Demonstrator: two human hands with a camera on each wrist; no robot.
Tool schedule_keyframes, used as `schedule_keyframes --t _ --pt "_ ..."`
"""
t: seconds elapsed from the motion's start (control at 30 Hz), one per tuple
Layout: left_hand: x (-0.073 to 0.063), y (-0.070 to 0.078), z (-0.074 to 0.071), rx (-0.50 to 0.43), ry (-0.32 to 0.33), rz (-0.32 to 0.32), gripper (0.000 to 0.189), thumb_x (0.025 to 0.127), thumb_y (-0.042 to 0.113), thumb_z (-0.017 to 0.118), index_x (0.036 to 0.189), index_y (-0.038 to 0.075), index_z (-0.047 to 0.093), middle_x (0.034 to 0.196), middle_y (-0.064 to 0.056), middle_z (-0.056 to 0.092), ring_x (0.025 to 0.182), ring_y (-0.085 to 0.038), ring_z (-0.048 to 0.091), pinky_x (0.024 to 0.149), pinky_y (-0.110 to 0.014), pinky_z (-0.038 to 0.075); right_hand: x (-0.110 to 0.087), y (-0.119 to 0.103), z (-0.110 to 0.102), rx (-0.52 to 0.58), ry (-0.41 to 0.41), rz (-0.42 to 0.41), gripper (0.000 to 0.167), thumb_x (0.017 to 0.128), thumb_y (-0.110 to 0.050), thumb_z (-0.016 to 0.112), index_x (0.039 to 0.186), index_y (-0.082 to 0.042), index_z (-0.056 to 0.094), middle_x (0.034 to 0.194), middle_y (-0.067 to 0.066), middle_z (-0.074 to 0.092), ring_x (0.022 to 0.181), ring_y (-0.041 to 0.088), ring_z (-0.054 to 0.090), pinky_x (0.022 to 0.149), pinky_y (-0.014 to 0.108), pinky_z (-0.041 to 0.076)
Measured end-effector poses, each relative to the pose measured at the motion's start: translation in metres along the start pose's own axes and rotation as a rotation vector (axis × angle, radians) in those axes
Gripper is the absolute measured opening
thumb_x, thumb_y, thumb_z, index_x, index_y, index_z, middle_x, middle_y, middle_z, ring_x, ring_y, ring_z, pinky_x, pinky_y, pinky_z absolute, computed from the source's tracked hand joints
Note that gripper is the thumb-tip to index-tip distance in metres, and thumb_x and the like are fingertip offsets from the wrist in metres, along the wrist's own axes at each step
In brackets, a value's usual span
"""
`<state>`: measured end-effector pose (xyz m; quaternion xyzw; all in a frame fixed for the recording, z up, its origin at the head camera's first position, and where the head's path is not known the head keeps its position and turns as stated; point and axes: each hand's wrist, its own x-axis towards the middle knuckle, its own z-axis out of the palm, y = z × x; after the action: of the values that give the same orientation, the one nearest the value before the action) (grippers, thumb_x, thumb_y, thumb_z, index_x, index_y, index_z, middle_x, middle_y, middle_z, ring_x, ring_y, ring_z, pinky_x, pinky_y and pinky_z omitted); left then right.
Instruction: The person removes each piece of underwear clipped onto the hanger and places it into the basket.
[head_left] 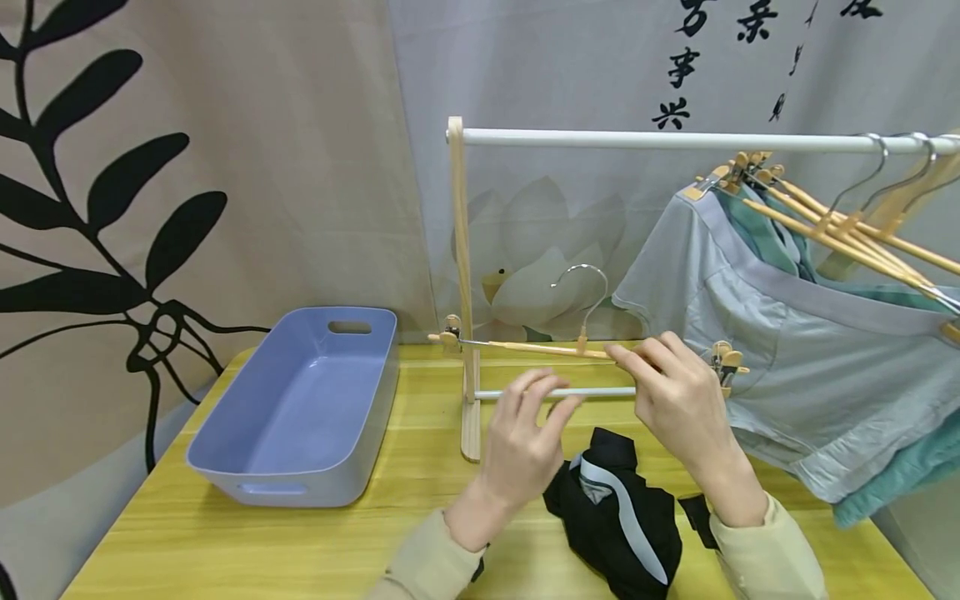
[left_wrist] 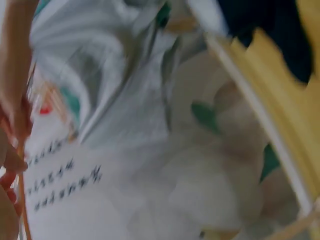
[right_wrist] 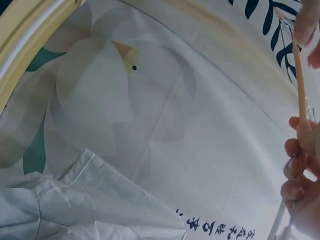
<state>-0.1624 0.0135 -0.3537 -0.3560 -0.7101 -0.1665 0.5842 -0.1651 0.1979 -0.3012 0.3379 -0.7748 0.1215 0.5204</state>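
My right hand grips the bar of a wooden clip hanger with a metal hook, holding it level above the table. Metal clips with wooden tips sit at both of its ends; the left clip overlaps the rack's upright in the head view. The right wrist view shows the fingers curled round the bar. My left hand is raised lower and to the left, thumb and fingers loosely bent with a gap between them. Below both hands lies a folded black garment with a light grey band.
A clothes rack with a white top rail stands at the back. Grey shorts and green clothing hang from hangers on its right. An empty blue basket sits on the wooden table at left.
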Motion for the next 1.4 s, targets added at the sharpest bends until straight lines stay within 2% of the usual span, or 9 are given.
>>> schedule_keyframes --t 0.07,0.13,0.3,0.37,0.43,0.7,0.93,1.17,1.4 --pt "-0.011 0.014 0.01 -0.049 -0.176 0.011 0.022 0.081 0.002 0.055 0.095 0.013 0.068 0.096 -0.002 0.063 0.094 -0.018 0.058 0.081 -0.025 0.05 0.0 0.003 0.0 -0.011 0.0 0.013 0.035 0.078 0.012 0.046 0.093 -0.002 0.073 0.07 0.01 0.058 0.063 0.025 0.046 0.051 0.032 0.038" --pt "-0.025 0.027 0.021 -0.126 -0.438 -0.011 0.024 0.084 0.017 0.064 0.107 0.016 0.064 0.103 -0.001 0.062 0.095 -0.016 0.057 0.078 -0.023 0.05 0.0 0.006 0.0 -0.017 0.008 0.022 0.036 0.079 0.013 0.045 0.093 -0.003 0.074 0.069 0.01 0.058 0.062 0.025 0.046 0.05 0.033 0.038" --pt "-0.052 0.051 0.041 -0.29 -1.153 -0.189 0.075 0.078 0.064 0.064 0.142 0.035 0.039 0.143 -0.006 0.042 0.128 -0.029 0.044 0.086 -0.042 0.052 -0.002 0.009 0.001 -0.025 0.006 0.048 0.034 0.079 0.014 0.048 0.094 -0.003 0.074 0.069 0.01 0.058 0.062 0.025 0.046 0.051 0.034 0.039" --pt "-0.057 0.057 0.046 -0.313 -1.336 -0.249 0.086 0.072 0.071 0.064 0.145 0.045 0.028 0.153 -0.007 0.03 0.137 -0.035 0.034 0.09 -0.053 0.05 -0.002 0.01 0.001 -0.03 -0.003 0.065 0.034 0.081 0.012 0.047 0.094 -0.004 0.074 0.069 0.01 0.059 0.063 0.025 0.046 0.051 0.034 0.039" --pt "-0.06 0.062 0.051 -0.298 -1.429 -0.272 0.09 0.068 0.072 0.067 0.145 0.05 0.025 0.155 -0.007 0.026 0.138 -0.036 0.033 0.09 -0.056 0.049 -0.002 0.012 0.001 -0.038 -0.005 0.075 0.033 0.082 0.01 0.046 0.095 -0.004 0.074 0.068 0.01 0.059 0.062 0.025 0.046 0.051 0.035 0.039" --pt "-0.06 0.074 0.063 -0.106 -1.506 -0.175 0.064 0.074 0.063 0.068 0.133 0.052 0.044 0.126 0.001 0.053 0.104 -0.024 0.056 0.065 -0.033 0.053 0.005 0.017 -0.003 -0.059 0.015 0.095 0.024 0.088 0.002 0.051 0.094 -0.003 0.073 0.068 0.011 0.058 0.06 0.025 0.045 0.05 0.033 0.038" --pt "-0.063 0.061 0.055 -0.286 -1.363 -0.168 0.045 0.077 0.021 0.073 0.12 0.028 0.061 0.074 0.005 0.057 0.065 -0.008 0.047 0.055 -0.017 0.038 0.019 0.022 -0.01 -0.093 0.038 0.131 0.022 0.089 0.002 0.052 0.094 -0.002 0.073 0.068 0.014 0.059 0.063 0.03 0.049 0.051 0.037 0.04" --pt "-0.068 0.042 0.046 -0.397 -1.233 -0.235 0.041 0.074 0.015 0.073 0.114 0.016 0.062 0.066 0.004 0.058 0.056 -0.004 0.044 0.054 -0.014 0.037 0.037 0.026 -0.02 -0.172 0.054 0.158 0.019 0.093 -0.004 0.054 0.095 -0.002 0.073 0.068 0.016 0.059 0.06 0.031 0.047 0.047 0.04 0.038" --pt "-0.058 0.014 0.023 -0.438 -1.139 -0.397 0.047 0.077 0.014 0.072 0.122 0.012 0.058 0.06 0.006 0.055 0.048 -0.003 0.036 0.046 -0.013 0.031 0.049 0.028 -0.025 -0.201 0.061 0.184 0.021 0.095 -0.01 0.054 0.095 -0.003 0.074 0.07 0.016 0.062 0.063 0.032 0.049 0.048 0.042 0.039"
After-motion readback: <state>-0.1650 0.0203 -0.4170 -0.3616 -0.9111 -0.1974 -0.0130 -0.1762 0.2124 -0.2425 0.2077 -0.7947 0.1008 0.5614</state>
